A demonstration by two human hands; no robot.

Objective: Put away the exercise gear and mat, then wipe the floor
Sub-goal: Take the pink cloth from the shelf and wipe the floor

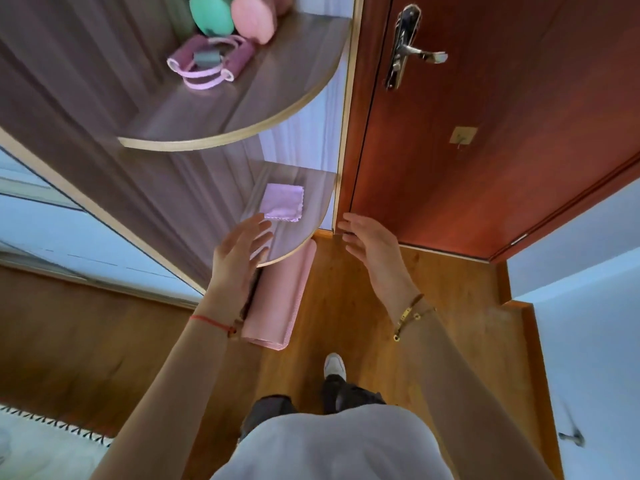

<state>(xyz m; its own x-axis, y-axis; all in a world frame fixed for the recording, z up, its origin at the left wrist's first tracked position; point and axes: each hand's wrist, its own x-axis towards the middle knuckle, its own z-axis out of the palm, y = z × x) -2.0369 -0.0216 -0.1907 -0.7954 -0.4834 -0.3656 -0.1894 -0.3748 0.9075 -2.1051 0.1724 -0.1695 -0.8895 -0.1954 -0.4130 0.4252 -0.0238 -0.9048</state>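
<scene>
Closest in, a white shoe (pixel 334 365) stands on the wooden floor (pixel 349 306), and a fringed rug (pixel 34 441) shows at the lower left. The rolled pink mat (pixel 280 299) lies on the floor against the cabinet side, its far end tucked under the lower shelf (pixel 294 251).

The left hand (pixel 239 251) is stretched over the near edge of that shelf, fingers (pixel 258 223) spread and released, holding nothing. The fingertips are just short of the folded lilac cloth (pixel 282 202) that lies flat on the shelf; whether they touch it cannot be told. The right hand (pixel 370 244) is out just beside the shelf, in front of the lower corner of the red-brown door (pixel 485 133), its fingers also loose and empty.

Higher up, the upper shelf (pixel 242 109) carries a pink band (pixel 207 64) with purple grips. Behind it sit a green piece (pixel 211 12) and a pink piece (pixel 252 17), both blurred. A metal handle (pixel 415 51) is on the door.
</scene>
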